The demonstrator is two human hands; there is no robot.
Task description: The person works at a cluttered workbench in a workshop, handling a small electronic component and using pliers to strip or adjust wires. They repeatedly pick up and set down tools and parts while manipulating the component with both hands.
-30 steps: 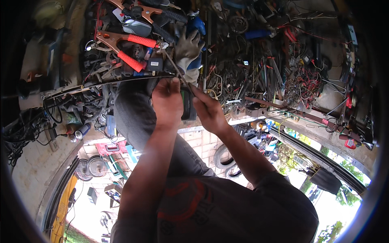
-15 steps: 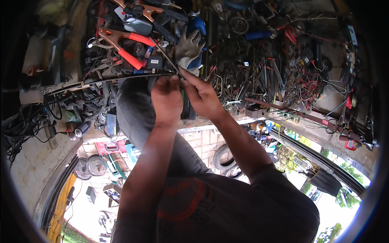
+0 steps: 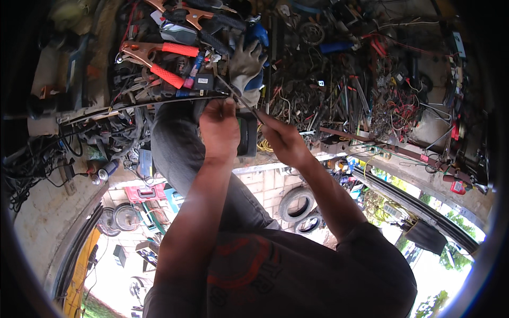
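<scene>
My right hand [image 3: 285, 142] is closed around the lower end of a thin dark rod [image 3: 233, 90], which slants up and left over the bench. Close by on the left, the fingers of my left hand [image 3: 219, 130] are pinched together at the bench edge. Whatever they grip is hidden. A long thin strip [image 3: 143, 103] runs from the far left to those fingertips. Beyond the rod lies a grey work glove [image 3: 246, 63]. To the left of the rod's tip is a copper-coloured clamp with red handles [image 3: 167, 76], beside a small black box [image 3: 203, 81].
Tangled wires [image 3: 405, 106], hand tools and loose parts crowd the bench. A second copper-coloured clamp [image 3: 197, 17] lies farther back. Below the bench edge, my knee [image 3: 177, 143] is raised near a black case [image 3: 247, 135]. Tyres [image 3: 296, 204] lie on the tiled floor.
My right hand has moved right and toward me, drawing the rod back with it. My left hand has barely moved. The red-handled clamp has shifted slightly left.
</scene>
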